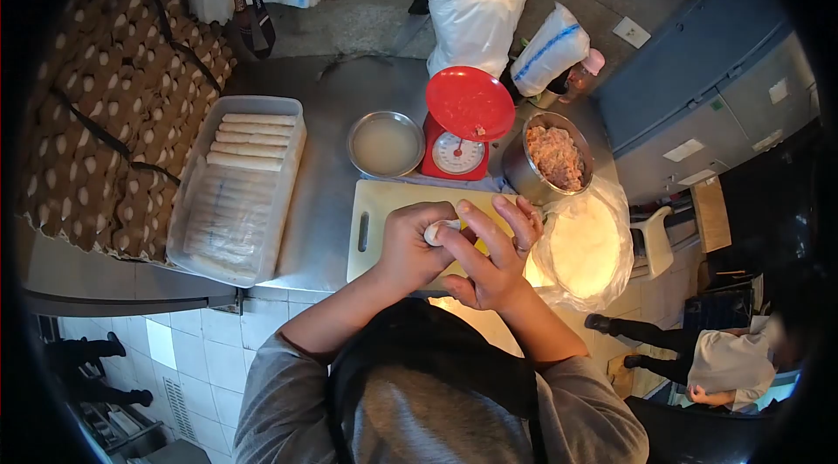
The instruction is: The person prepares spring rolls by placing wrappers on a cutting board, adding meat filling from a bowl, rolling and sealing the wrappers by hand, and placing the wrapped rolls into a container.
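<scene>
Above a cream cutting board (384,202), both hands are raised close together. My left hand (417,241) is closed around a small whitish roll (442,232), whose end pokes out between thumb and fingers. My right hand (496,254) has its fingers apart, one fingertip close to the roll's end; whether it touches cannot be told. Beyond the board stand a metal bowl of cloudy liquid (386,144), a red scale (456,155) with a red pan, and a metal pot of orange-pink filling (556,157). Right of the hands lies a stack of round pale wrappers (583,247) in clear plastic.
A plastic container (292,176) with rows of pale rolls stands at left, beside stacked egg trays (113,115). White plastic bags (476,23) sit at the back. Grey cabinets (698,97) stand right. Another person (733,359) is at lower right; dark-clothed legs (87,368) show lower left.
</scene>
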